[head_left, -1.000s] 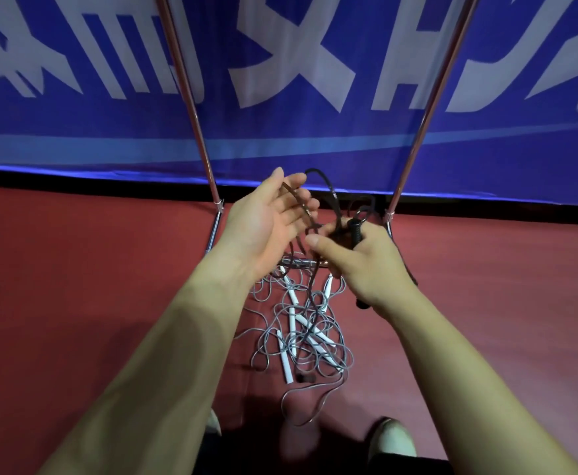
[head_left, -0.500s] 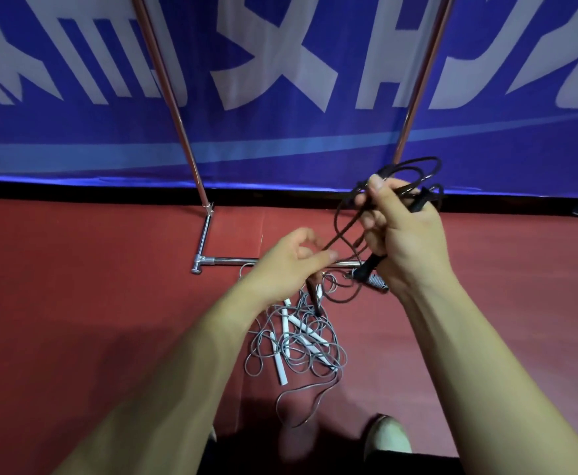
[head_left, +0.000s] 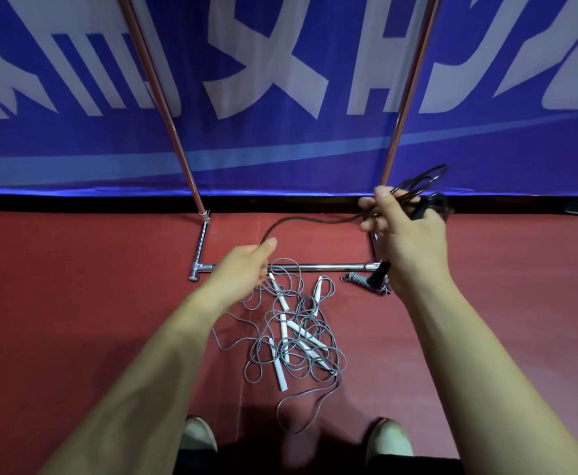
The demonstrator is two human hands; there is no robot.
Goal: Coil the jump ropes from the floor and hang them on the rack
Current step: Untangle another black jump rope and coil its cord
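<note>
My right hand (head_left: 404,231) grips a black jump rope (head_left: 315,221) by its coiled loops and a black handle, up at the right near the rack's right pole. A second black handle hangs below that hand. One strand of the rope runs left to my left hand (head_left: 246,265), which pinches it above the rack's chrome base bar (head_left: 318,267). A tangle of grey jump ropes with white handles (head_left: 296,334) lies on the red floor between my arms. The rack (head_left: 164,97) has two slanted copper-coloured poles rising out of view.
A blue banner with white lettering (head_left: 280,80) hangs behind the rack. A small coiled grey spring piece (head_left: 357,278) lies by the base bar's right end. My two shoes (head_left: 198,437) show at the bottom edge on the red floor.
My hands have drawn apart: the left moved left and down along the strand, the right moved right with the coils. The black strand is now stretched between them.
</note>
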